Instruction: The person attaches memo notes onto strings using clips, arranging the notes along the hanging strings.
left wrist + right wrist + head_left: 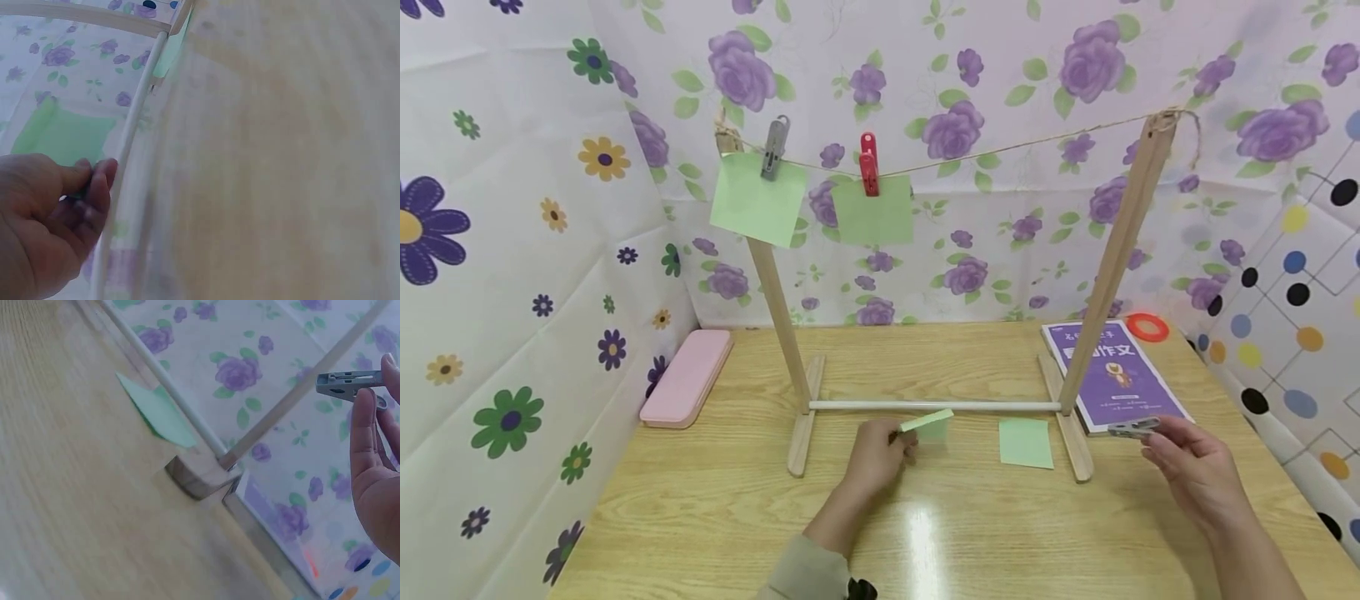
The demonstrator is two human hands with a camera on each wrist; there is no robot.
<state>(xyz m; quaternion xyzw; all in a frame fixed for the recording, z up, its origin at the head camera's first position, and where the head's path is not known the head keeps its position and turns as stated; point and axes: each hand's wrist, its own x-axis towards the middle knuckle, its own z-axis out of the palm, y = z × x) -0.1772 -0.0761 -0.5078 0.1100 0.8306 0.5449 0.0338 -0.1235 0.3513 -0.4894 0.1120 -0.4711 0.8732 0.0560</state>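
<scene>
My left hand pinches a green sticky note just above the table, in front of the white crossbar. The left wrist view shows the same note between thumb and fingers. Out to the right, my right hand holds a grey clothespin near the purple book. In the right wrist view the clothespin points away from the fingertips. Another green note lies flat by the stand's right foot. On the twine hang two more green notes, one under a grey clothespin, one under a red clothespin.
A wooden stand has a left post, a right post and a white crossbar, with twine strung on top. A pink case lies at left. Behind the right post are a purple book and an orange-red ring.
</scene>
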